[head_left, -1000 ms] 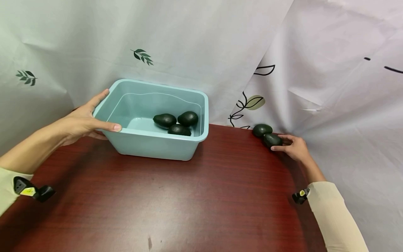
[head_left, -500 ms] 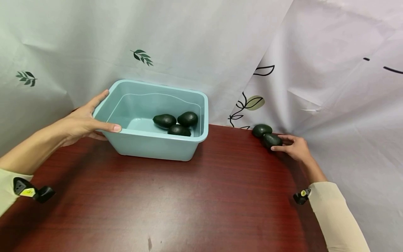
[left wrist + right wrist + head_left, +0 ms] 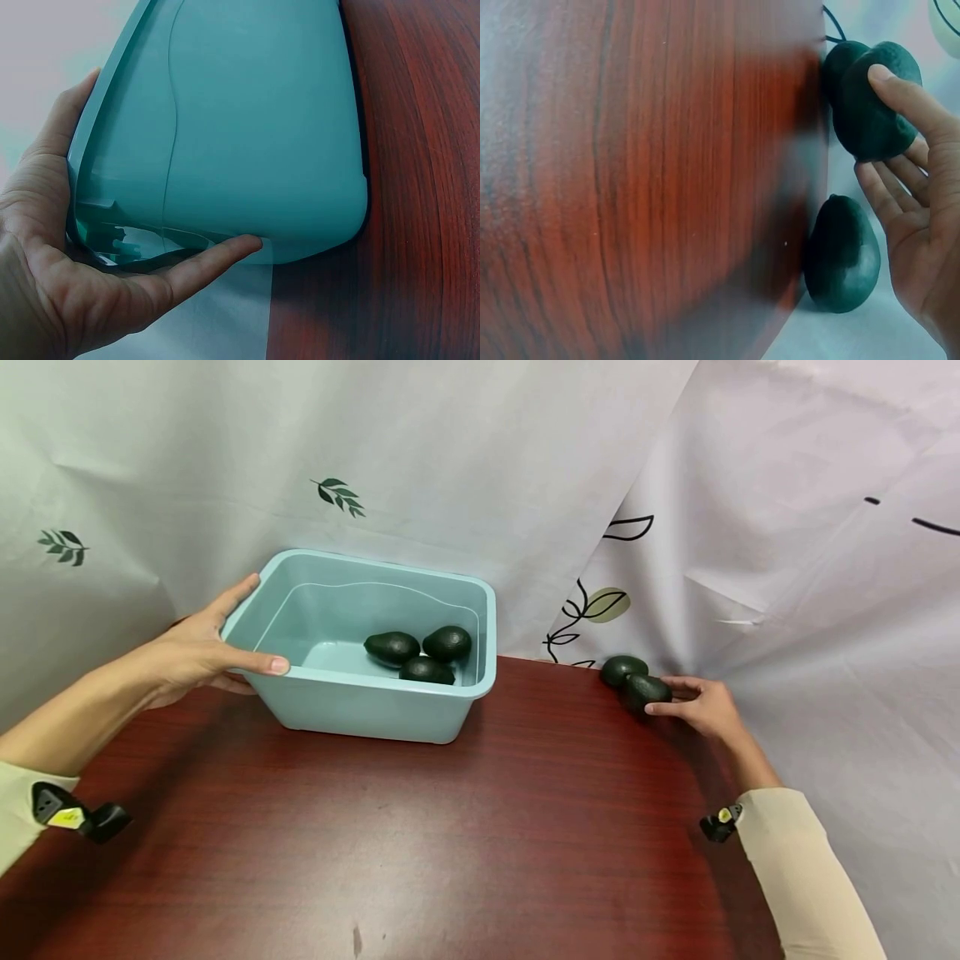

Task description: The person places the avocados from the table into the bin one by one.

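Note:
In the head view a light blue plastic tub [image 3: 367,706] stands at the back left, with three dark green avocados [image 3: 392,647] inside, towards its right end. My left hand [image 3: 191,652] holds the tub's left end, thumb along the near rim and a finger at the left rim. At the table's far right edge, my right hand [image 3: 701,703] pinches an avocado [image 3: 643,691] between thumb and fingers. Another avocado [image 3: 624,669] lies right behind it. The right wrist view shows a further avocado [image 3: 842,255] below the fingers, hidden by the hand in the head view.
The dark red wooden table [image 3: 420,835] curves away at its right edge. A pale cloth [image 3: 450,468] with leaf prints hangs behind the table and along its right side. Both wrists wear small black cameras over light sleeves [image 3: 795,852].
The avocado in my right hand has tilted and shifted slightly left and up, the hand moving with it. The left hand and the tub have stayed practically still.

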